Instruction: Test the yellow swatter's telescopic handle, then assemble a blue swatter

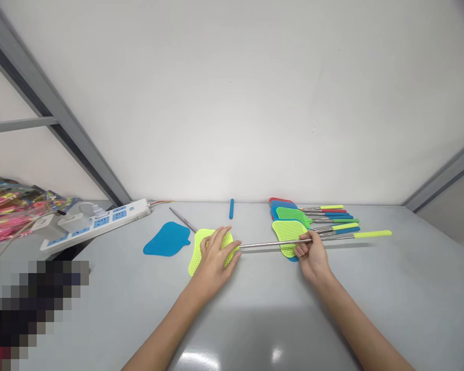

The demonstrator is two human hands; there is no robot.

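I have the yellow swatter point(261, 244) pinched by its rod in my right grip point(313, 257); my left grip point(216, 257), fingers spread, covers its head. Left of that grip lies a loose blue head point(166, 240).

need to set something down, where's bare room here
Bare table lies right of the right forearm and between it and the left forearm. It's crowded around the power strip at left and the swatter pile at the right hand.
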